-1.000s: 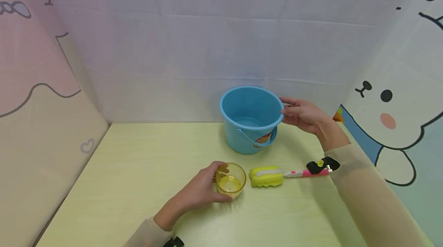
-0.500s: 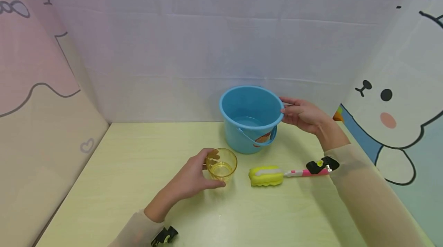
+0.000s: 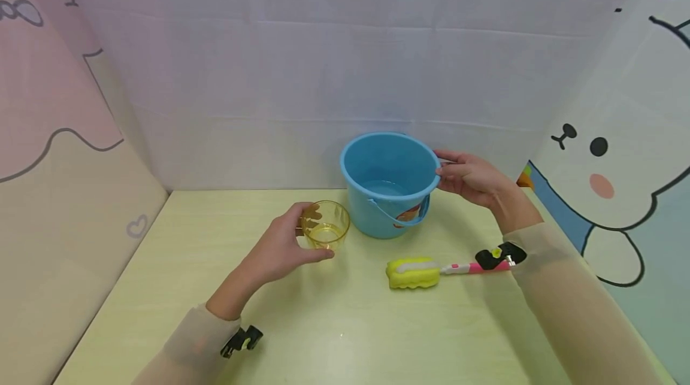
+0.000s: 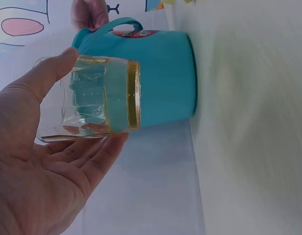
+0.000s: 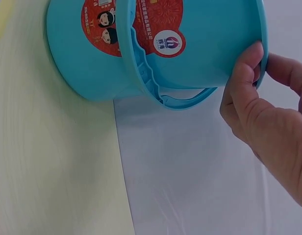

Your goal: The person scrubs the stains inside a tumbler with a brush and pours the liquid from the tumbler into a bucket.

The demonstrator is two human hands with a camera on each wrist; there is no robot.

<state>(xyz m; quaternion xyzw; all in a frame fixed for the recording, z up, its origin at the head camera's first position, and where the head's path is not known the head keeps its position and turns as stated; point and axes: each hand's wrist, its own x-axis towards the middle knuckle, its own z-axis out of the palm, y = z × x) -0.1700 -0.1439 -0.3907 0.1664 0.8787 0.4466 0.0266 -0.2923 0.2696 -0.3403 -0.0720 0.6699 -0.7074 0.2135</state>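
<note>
Your left hand (image 3: 283, 244) is gripping, fingers curled, a clear, amber-tinted glass (image 3: 326, 224) raised off the tabletop (image 3: 345, 313) beside the blue bucket (image 3: 372, 211), whose rim your right hand (image 3: 471, 181) is pinching, while the right wrist view is showing cartoon faces on the red sticker (image 5: 158, 29) that the head view is leaving indistinct.

I've got a yellow sponge brush (image 3: 414, 275) lying on my table (image 3: 345, 337), pale sheeting (image 3: 269, 73) behind, and a big cartoon bunny (image 3: 631, 154) off to my right.
</note>
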